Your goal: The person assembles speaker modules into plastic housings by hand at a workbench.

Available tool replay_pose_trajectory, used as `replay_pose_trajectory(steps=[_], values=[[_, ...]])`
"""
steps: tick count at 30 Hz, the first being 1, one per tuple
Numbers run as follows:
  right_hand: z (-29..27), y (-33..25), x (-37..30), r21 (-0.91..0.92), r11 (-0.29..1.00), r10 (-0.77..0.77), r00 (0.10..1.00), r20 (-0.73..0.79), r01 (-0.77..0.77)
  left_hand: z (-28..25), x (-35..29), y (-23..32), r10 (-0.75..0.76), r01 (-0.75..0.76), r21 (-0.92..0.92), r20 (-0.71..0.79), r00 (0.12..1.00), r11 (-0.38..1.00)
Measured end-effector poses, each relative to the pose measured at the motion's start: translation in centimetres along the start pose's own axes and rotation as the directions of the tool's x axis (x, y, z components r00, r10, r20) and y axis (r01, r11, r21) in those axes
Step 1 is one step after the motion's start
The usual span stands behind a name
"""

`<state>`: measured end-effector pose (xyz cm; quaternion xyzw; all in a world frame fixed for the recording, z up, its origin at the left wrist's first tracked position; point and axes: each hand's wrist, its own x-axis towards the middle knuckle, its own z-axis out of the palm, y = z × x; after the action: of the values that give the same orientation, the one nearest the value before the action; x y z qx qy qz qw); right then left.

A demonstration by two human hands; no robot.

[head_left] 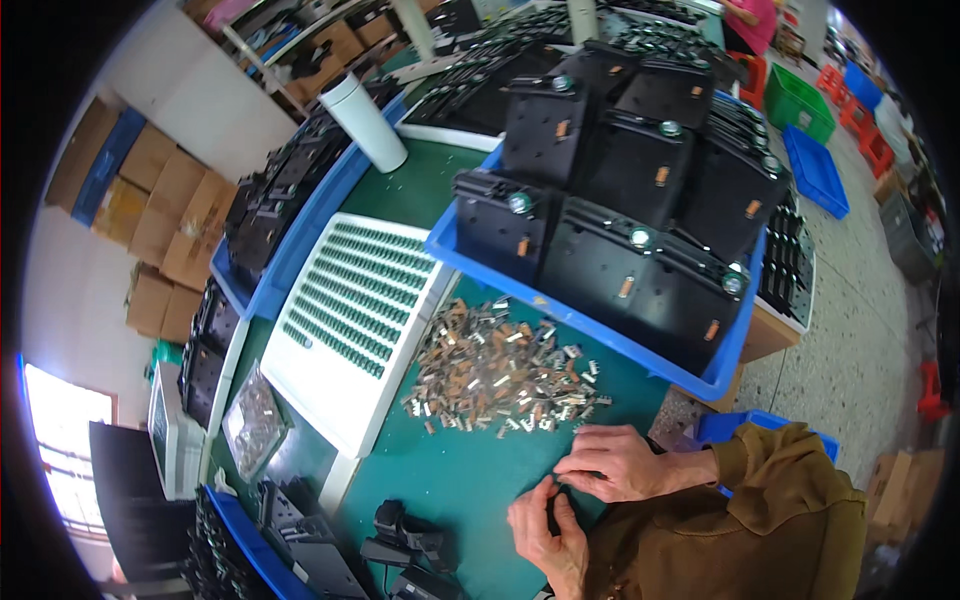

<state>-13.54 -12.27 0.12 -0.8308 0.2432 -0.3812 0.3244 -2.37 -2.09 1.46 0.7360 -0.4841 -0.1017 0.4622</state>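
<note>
My left hand [546,536] and my right hand [612,462] meet over the green tabletop [450,480], close to my body. Their fingers are closed in a pinch, fingertips touching or nearly so. Whatever lies between them is hidden or too small to name. Just beyond my right hand spreads a loose pile of small metal and brown parts [500,370]. Left of the pile, a white tray [322,395] carries rows of small dark green parts. Behind the pile stands a blue crate [600,336] with several black panels [625,170], each bearing a small orange-brown piece and a round silvery part.
A white cylindrical bottle [365,125] stands behind the tray. A clear bag of small parts [254,425] lies left of it. Black devices [408,545] sit near the front edge. Another blue crate [290,250] holds black parts. A person in pink [752,22] is at the far right.
</note>
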Motion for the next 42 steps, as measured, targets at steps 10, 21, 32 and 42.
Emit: replay_pose_trajectory(steps=[10, 21, 32, 42], values=[[0.3, -0.4, -0.1, -0.081, 0.995, 0.046, 0.994, -0.094, -0.054, -0.2, 0.0, -0.1, 0.044, -0.049, 0.036, 0.108, 0.993, 0.998], [1.2, -0.2, -0.4, -0.157, 0.986, 0.002, 0.953, -0.302, -0.052, 0.1, 0.0, 0.3, 0.136, -0.149, 0.084, 0.149, 0.979, 0.985], [1.7, 0.1, -0.8, -0.176, 0.984, -0.065, 0.943, -0.327, 0.007, 0.1, -0.1, 0.1, 0.165, -0.173, 0.067, 0.112, 0.98, 0.983], [1.6, 0.4, -1.1, -0.163, 0.986, -0.09, 0.907, -0.412, 0.024, 0.6, -0.5, -0.1, 0.191, -0.197, 0.06, 0.095, 0.977, 0.979]])
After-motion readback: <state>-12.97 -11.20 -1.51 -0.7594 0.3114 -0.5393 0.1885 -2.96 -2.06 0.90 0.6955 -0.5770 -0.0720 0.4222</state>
